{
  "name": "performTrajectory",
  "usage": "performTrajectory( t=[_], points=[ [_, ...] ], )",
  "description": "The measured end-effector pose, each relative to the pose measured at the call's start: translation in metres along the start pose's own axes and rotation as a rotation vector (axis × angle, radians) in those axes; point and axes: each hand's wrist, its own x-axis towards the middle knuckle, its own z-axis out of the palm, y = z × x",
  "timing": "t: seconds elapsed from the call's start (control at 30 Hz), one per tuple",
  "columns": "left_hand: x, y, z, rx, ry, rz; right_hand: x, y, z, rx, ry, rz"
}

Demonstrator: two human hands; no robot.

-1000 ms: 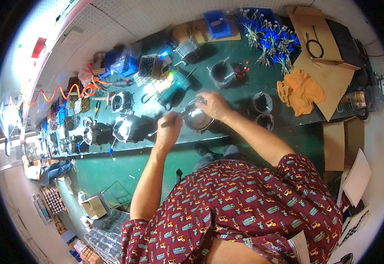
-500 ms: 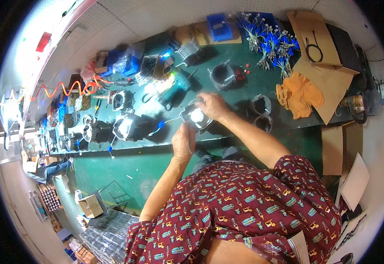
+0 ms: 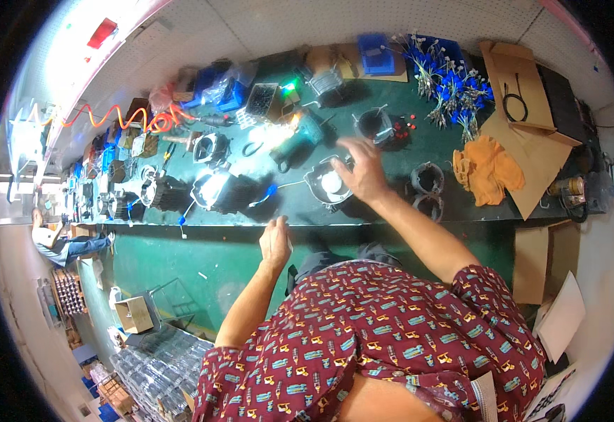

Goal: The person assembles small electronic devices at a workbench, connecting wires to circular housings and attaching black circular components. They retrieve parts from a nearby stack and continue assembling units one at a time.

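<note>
1. Steadying the housing (image 3: 319, 191) by its rim looks the sound way to handle it; it sits on the bench (image 3: 391, 205) near the front edge, white dome (image 3: 331, 182) facing up.
2. Right hand (image 3: 368, 174): at the housing's right side, thumb apart from extended fingers, no grasp seen. Thumb-to-rim contact: can't tell.
3. Left hand (image 3: 274, 243): by the bench's front edge, apart from the housing, fingers curled. Can't tell if anything is in it.
4. Lead (image 3: 293, 184) runs out left from the housing to a blue plug (image 3: 272, 190) on the bench. I'd keep it there, slack, clear of the rim, so nothing pinches it.
5. I'd press on the rim only, never the dome; its seating isn't clear from here.
6. Watch the reach: open frame (image 3: 384, 125) and red bits (image 3: 405, 126) lie just beyond the right hand, drill (image 3: 305, 132) behind the housing. Sleeve and wrist should clear those.
</note>
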Motion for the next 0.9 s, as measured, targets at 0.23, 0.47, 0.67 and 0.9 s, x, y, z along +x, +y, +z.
performTrajectory(
  t=[0.23, 0.47, 0.67, 0.9],
  points=[
    [0.03, -0.03, 0.026, -0.059, -0.131, -0.046, -0.069, -0.072, 0.06, 0.715, -0.641, 0.688],
    [0.062, -0.029, -0.063, -0.496, 0.219, 0.266, -0.099, -0.064, 0.189, 0.879, -0.44, 1.199],
    [0.117, -0.064, -0.028, -0.643, -0.356, 0.127, -0.088, -0.092, 0.222, 1.016, -0.264, 1.4],
    [0.105, -0.051, -0.027, -1.071, -0.544, -0.064, -0.125, -0.073, 0.203, 0.299, -0.365, 0.759]
  ],
)
